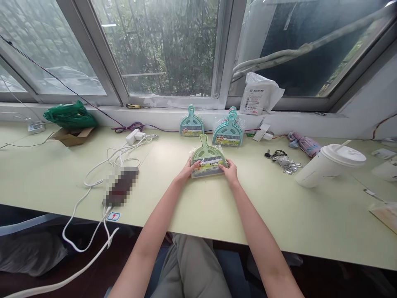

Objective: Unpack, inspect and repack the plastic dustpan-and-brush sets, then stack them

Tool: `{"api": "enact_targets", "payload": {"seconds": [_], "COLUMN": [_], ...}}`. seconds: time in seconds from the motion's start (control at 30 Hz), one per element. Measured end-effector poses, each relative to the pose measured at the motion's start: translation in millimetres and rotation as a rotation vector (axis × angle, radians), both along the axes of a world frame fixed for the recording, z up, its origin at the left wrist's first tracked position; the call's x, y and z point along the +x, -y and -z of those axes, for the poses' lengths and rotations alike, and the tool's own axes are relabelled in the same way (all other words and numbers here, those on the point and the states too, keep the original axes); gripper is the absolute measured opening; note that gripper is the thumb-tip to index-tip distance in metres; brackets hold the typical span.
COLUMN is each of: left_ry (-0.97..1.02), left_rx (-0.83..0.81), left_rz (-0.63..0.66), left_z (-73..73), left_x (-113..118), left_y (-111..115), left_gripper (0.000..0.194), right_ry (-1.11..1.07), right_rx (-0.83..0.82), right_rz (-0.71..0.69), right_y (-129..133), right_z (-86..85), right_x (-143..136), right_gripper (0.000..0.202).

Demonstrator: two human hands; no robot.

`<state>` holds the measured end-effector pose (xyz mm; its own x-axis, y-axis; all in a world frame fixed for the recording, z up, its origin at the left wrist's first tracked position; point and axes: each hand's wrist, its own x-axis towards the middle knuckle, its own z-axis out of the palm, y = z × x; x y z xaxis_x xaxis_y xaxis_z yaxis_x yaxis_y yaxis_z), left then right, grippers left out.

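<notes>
A green mini dustpan-and-brush set [207, 159] in clear packaging with a printed label stands upright on the table in front of me. My left hand [186, 170] is closed on its left edge, thumb over the front. On the opposite edge, my right hand [230, 170] grips it the same way. Behind it stands a teal dustpan set [191, 122] near the wall. To the right of that leans a stack of dustpan sets [228, 130], its front one teal, others behind mostly hidden.
White cables with a plug [134, 136] and a pixelated dark device [120, 187] lie to the left. Rightward are keys [283, 160], a folding umbrella [304, 143] and a tilted-looking white cup [325, 165]. A green bag [70, 114] sits in a cardboard box [72, 136] at far left.
</notes>
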<state>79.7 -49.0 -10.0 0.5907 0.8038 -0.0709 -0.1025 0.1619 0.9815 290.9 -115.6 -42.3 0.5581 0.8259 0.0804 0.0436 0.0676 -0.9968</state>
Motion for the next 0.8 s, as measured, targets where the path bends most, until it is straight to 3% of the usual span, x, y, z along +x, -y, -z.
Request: {"api": "enact_targets", "payload": {"seconds": [0.07,0.17,0.23,0.33,0.47,0.57,0.63,0.8], "left_ry": [0.048,0.09,0.036,-0.074,-0.167,-0.327,-0.453,-0.662], "left_rx": [0.113,0.338,0.486,0.567,0.65,0.727,0.734,0.781], "left_rz": [-0.028,0.039,0.018,-0.229,-0.517,-0.676,-0.643,-0.418], "left_z": [-6.2,-10.6,-7.9,0.6,5.7,2.9,1.5,6.3], "left_x": [2,6,12,21,26,28,33,68], "left_y": [4,8,9,8,8,3,-7,-42], "left_gripper": [0.084,0.086,0.073,0.039,0.028,0.05,0.06,0.015], "right_ry": [-0.137,-0.297,-0.365,-0.396,-0.296,-0.123,0.019,0.324], "right_rx": [0.02,0.05,0.046,0.036,0.119,0.171,0.154,0.028], "right_rz": [0.066,0.15,0.163,0.114,0.081,0.135,0.213,0.364], "right_y": [-1,1,4,6,3,-1,-4,-22], "right_z": [1.1,-0.8,-3.1,-5.9,-7.7,-7.6,-6.8,-3.9], "right_x": [3,6,7,5,-2,-3,2,35], "right_gripper": [0.056,0.051,0.049,0.05,0.047,0.042,0.039,0.028]}}
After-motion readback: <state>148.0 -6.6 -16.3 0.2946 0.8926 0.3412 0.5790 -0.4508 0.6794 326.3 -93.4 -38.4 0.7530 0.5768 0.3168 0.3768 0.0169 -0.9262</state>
